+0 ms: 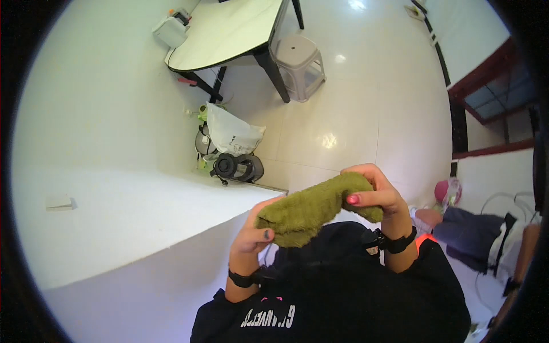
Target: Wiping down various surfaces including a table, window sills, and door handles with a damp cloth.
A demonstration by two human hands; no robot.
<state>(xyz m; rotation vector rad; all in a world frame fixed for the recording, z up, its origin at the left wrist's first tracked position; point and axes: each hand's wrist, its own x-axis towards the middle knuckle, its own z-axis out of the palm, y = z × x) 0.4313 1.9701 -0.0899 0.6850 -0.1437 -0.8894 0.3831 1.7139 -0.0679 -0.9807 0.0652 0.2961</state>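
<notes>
A folded olive-green cloth [311, 207], fuzzy like a towel, stretches between my two hands in front of my chest. My left hand [251, 231] is closed on its left end, thumb on top and the fingers hidden behind. At the other end my right hand [380, 191] grips the cloth with the thumb pressed on the near side. The right end bends downward and a loose flap hangs under the left part. Both wrists carry black straps.
Against the wall on the left stand a black-and-silver kettle [237, 167] and a white bag [233, 130]. Further off are a marble-topped table [220, 37] and a plastic stool [298, 57]. Another person's legs [466, 231] show at the right, near a pink object [442, 191].
</notes>
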